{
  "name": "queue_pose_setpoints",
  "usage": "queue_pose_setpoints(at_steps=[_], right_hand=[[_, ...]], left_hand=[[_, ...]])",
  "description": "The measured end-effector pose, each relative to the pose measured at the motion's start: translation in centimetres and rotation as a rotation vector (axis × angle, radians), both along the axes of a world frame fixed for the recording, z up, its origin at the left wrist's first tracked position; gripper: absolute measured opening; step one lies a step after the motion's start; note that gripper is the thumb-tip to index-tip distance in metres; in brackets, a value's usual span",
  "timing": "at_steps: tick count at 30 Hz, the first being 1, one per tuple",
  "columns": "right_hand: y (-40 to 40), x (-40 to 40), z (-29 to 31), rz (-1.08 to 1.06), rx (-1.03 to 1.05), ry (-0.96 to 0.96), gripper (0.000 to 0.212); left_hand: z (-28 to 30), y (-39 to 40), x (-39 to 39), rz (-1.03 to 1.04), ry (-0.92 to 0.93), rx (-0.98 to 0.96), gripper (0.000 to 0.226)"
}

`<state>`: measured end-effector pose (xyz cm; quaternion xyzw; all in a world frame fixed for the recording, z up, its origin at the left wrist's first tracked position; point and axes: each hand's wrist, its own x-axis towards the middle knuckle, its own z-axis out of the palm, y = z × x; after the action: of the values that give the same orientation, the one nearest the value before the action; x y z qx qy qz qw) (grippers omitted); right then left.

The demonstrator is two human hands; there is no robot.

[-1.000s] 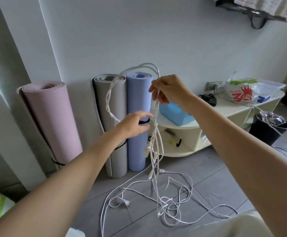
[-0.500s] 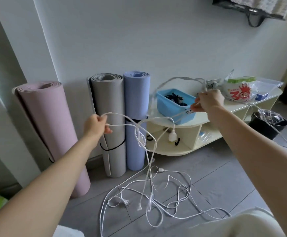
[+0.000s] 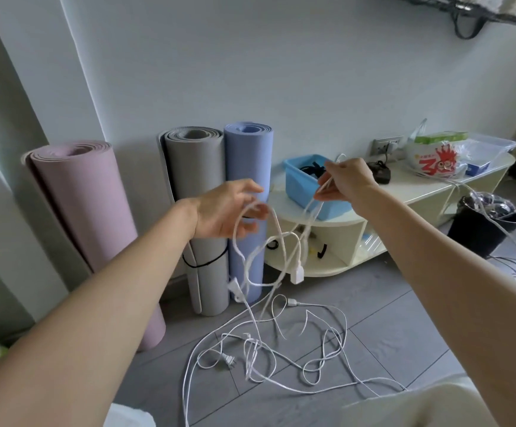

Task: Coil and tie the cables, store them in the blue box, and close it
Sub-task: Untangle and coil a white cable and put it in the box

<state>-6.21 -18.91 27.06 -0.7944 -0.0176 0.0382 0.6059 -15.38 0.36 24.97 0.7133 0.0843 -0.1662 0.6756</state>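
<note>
Your right hand (image 3: 347, 180) at middle right pinching white cables (image 3: 281, 251), your left hand (image 3: 229, 211) mid-frame, fingers loosely spread with a cable loop draped over them, more cable tangled on the floor (image 3: 419, 318) below, blue box (image 3: 306, 186) open on the low tabletop (image 3: 429, 183) behind your right hand

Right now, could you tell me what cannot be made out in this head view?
- Blue box: its near side is behind the right hand; the dark contents are too small to identify.
- White cables: the tangle hides how many there are.
- Left hand: fingertips are motion-blurred, so its grip on the loop is unclear.
- Black bin: contents are unreadable.
</note>
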Motion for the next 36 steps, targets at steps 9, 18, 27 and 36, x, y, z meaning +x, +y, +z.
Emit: queue_pose_setpoints(at_steps=[9, 18, 27, 36], right_hand=[[3.5, -1.0, 2.0, 0.157, 0.077, -0.173, 0.038], [0.5, -0.4, 1.7, -0.016, -0.275, -0.329, 0.037], [-1.6, 0.5, -5.1, 0.041, -0.707, -0.101, 0.021], [0.5, -1.5, -7.7, 0.241, -0.738, 0.136, 0.036]], left_hand=[[-5.3, -3.0, 1.0, -0.108, 0.014, 0.499, 0.046], [-5.5, -1.8, 1.4, 0.181, -0.279, 0.185, 0.011], [-3.9, -1.2, 2.4, 0.499, -0.417, 0.217, 0.018], [-0.1, -2.2, 1.2, 0.153, -0.38, -0.479, 0.025]])
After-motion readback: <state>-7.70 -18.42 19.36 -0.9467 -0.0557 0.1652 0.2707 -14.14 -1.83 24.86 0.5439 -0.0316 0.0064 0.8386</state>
